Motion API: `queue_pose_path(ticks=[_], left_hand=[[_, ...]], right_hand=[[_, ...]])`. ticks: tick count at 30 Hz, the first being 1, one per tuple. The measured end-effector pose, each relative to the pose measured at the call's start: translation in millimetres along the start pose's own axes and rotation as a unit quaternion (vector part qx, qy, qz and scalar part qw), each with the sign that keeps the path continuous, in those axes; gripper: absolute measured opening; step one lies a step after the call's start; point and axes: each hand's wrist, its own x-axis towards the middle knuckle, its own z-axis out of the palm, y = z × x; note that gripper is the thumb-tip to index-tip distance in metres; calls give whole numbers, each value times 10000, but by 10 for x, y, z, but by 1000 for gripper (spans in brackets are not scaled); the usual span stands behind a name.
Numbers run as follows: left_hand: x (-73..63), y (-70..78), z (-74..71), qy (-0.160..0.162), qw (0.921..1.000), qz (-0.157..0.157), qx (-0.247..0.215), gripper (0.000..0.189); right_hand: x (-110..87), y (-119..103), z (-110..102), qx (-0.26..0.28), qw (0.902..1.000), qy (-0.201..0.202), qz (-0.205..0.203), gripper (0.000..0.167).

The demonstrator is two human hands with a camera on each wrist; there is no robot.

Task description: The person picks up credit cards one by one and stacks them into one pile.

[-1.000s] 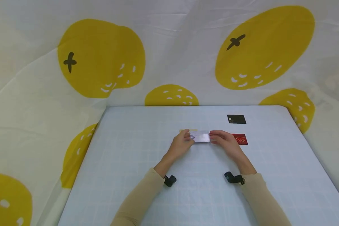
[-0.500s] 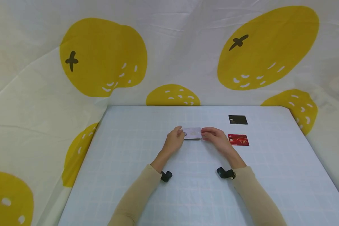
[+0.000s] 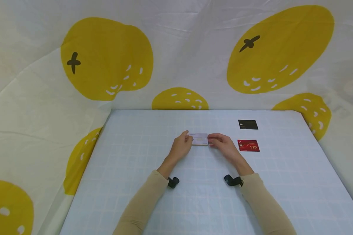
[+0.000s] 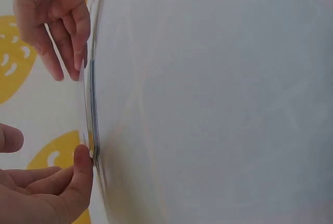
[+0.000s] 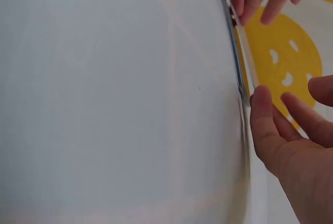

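A pale lilac card (image 3: 200,138) lies level between both hands in the head view. Both wrist views show it edge-on, just over a thin stack of cards (image 4: 94,112), with a narrow gap between. My left hand (image 3: 180,146) pinches the card's left end between thumb and fingers. At the right end, my right hand (image 3: 225,147) touches the card with its thumb tip and fairly straight fingers, which stand apart in the right wrist view. From above, the card mostly covers the stack.
To the right lie a red VIP card (image 3: 248,146) and, farther back, a black card (image 3: 248,124). They rest on a white table (image 3: 153,163) with faint grid lines. Behind stands a white cloth (image 3: 191,49) printed with yellow fruit.
Both hands have moved left with the lilac card, away from the red card, which now shows whole. The yellow edge seen behind the card earlier is covered. In the last half second they barely move.
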Motion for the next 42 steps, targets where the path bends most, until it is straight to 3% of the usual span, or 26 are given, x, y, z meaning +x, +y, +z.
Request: queue_pose_path(ticks=[9, 27, 42], left_hand=[[-15, 25, 13, 3, 9993, 127, 343, 53], [-24, -32, 28, -94, 9985, 189, 499, 56], [-34, -75, -5, 174, 9989, 223, 383, 49]], right_hand=[[0, 2, 48, -191, 9997, 36, 142, 39], [-4, -11, 67, -399, 9992, -45, 21, 38], [-5, -13, 45, -280, 9995, 13, 137, 39]])
